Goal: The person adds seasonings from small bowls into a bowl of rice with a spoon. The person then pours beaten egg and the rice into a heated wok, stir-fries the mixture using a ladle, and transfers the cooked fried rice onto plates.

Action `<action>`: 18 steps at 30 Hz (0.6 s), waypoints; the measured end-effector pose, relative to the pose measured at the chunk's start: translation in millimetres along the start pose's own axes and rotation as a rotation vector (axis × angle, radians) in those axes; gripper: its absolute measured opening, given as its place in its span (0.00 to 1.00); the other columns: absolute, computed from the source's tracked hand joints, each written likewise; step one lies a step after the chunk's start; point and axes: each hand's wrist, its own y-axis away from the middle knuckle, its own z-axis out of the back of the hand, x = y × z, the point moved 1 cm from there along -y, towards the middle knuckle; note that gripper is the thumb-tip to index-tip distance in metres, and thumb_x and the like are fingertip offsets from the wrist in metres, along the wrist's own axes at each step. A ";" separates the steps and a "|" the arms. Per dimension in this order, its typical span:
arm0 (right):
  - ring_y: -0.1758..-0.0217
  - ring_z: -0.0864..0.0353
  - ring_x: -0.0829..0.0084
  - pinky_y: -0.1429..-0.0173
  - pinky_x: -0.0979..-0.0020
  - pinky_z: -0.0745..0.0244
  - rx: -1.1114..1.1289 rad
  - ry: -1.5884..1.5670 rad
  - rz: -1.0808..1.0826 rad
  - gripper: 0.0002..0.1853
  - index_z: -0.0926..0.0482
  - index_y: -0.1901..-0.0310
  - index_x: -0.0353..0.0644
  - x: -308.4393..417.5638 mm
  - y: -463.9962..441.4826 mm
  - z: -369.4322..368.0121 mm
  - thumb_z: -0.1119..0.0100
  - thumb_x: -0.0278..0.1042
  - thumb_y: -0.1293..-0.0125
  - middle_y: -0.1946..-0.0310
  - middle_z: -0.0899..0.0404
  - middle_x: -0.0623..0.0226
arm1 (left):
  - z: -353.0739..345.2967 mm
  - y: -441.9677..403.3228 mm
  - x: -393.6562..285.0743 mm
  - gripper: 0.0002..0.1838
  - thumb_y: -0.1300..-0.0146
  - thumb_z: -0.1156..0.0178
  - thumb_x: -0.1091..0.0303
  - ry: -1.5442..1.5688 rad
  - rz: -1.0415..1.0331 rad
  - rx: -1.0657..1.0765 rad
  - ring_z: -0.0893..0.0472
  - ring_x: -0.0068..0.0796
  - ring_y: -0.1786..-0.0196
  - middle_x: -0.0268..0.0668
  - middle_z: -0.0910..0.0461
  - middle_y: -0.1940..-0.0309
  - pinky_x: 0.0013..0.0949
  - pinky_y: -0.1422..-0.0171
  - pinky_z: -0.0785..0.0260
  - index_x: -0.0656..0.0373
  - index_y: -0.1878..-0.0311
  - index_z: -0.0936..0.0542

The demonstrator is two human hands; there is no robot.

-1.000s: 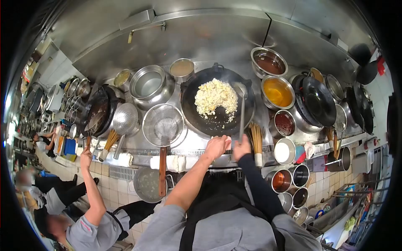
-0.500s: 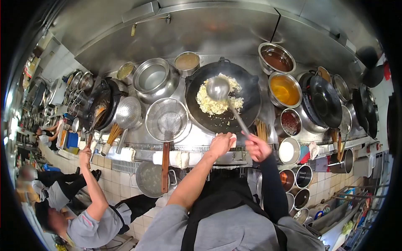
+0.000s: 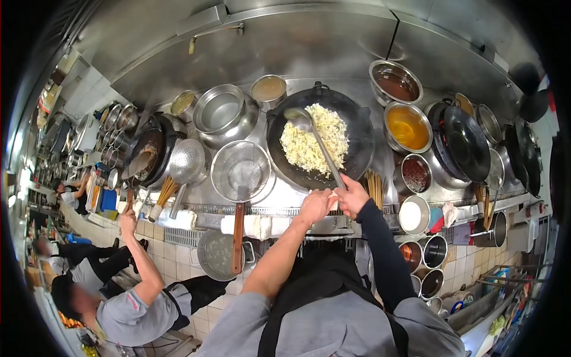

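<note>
A black wok [image 3: 357,156] holds a round mound of fried rice [image 3: 324,128], pale yellow and white. At the wok's near edge my left hand [image 3: 317,206] is closed on a folded white cloth [image 3: 335,205]; whether it also grips the wok's handle is hidden. Just beside it, my right hand [image 3: 353,196] wraps around the handle end of a steel ladle [image 3: 324,149]. The ladle slants across the rice, its bowl at the rice's upper left edge.
To the left are a wire strainer [image 3: 240,172], a perforated skimmer [image 3: 187,162] and a steel pot [image 3: 219,110]. Bowls of amber liquid [image 3: 407,127] and brown liquid [image 3: 395,83] stand on the right. A co-worker's hand [image 3: 128,221] holds a utensil over another wok at far left.
The ladle's bowl has shifted left, and my right hand has come left and up beside my left hand. The rice now lies in a fuller, rounder mound. The co-worker's utensil has moved lower.
</note>
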 end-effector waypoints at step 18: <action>0.87 0.38 0.79 0.85 0.73 0.41 0.083 -0.523 -0.253 0.31 0.37 0.19 0.53 -74.9 33.2 49.4 0.47 0.30 0.21 0.78 0.32 0.73 | 3.2 5.3 -7.8 0.20 0.20 0.45 0.50 0.001 0.094 0.073 0.17 0.58 0.45 0.53 0.13 0.56 0.54 0.37 0.25 0.60 0.50 0.20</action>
